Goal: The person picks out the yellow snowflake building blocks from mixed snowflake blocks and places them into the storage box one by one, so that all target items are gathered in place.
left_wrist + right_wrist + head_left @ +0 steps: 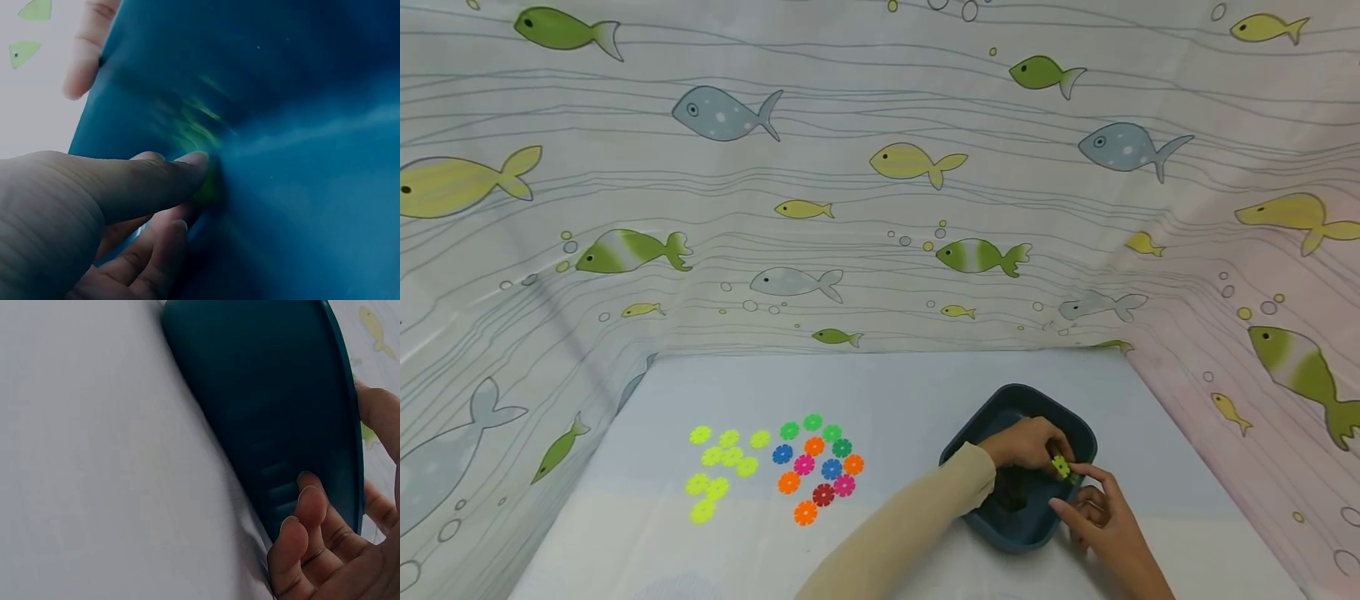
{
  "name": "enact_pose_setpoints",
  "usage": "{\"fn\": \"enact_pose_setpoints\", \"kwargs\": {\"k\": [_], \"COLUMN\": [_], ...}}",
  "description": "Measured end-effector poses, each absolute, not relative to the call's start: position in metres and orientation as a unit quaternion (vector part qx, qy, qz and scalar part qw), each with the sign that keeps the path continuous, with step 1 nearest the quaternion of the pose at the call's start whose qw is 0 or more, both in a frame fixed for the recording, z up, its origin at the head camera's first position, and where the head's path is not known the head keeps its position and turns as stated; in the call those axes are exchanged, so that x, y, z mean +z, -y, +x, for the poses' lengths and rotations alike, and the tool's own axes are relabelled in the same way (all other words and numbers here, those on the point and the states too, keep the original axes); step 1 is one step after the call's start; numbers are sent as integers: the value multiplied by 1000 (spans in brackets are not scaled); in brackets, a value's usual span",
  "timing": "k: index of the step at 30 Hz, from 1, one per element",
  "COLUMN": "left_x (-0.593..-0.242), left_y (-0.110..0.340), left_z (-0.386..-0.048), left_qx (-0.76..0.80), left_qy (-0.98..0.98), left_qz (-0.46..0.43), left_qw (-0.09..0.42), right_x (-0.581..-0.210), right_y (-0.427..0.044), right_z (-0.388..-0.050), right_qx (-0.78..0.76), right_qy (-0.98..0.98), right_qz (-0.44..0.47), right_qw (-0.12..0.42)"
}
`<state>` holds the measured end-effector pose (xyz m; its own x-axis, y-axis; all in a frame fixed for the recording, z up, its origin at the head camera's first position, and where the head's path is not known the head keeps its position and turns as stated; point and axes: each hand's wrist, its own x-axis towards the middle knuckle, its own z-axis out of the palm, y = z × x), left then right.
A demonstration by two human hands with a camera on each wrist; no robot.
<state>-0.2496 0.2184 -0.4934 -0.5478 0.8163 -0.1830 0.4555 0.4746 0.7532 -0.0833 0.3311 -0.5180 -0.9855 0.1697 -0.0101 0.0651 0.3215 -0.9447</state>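
A dark blue rectangular tub (pixel 1078 421) stands at the right, set at an angle. Reaching in over its left rim, my left hand (pixel 1026 443) pinches a yellow-green notched disc (pixel 1061 466) near the right inner wall. In the left wrist view the thumb (pixel 169 181) lies over that disc (pixel 212 187), which is blurred and partly hidden. My right hand (pixel 1105 518) grips the tub's right wall. The right wrist view shows several fingers (pixel 312 503) curled against the tub's outer wall (pixel 262 387).
Left of the tub, a loose group of yellow-green discs (pixel 718 487) lies on the white table (pixel 917 417). Beside it are discs in several colours, among them an orange disc (pixel 789 482) and a blue disc (pixel 832 469). Fish-printed cloth (pixel 880 250) encloses the table's back and sides.
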Motion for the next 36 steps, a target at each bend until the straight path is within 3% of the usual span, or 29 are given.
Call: {"fn": "enact_pose_setpoints", "kwargs": {"k": [9,28,36], "left_x": [-496,-476,-456], "left_y": [-219,-199,-177], "left_z": [-252,-263,-262], "left_qx": [277,305,339], "left_qy": [-825,-807,-779], "left_qz": [439,461,477], "left_qw": [225,208,224], "right_x": [-518,-515,-515], "right_y": [-331,-327,-328], "right_z": [-83,-83,-82], "right_qx": [576,577,575], "right_qy": [814,811,813], "right_qz": [-65,-83,-82], "right_qw": [44,46,42]}}
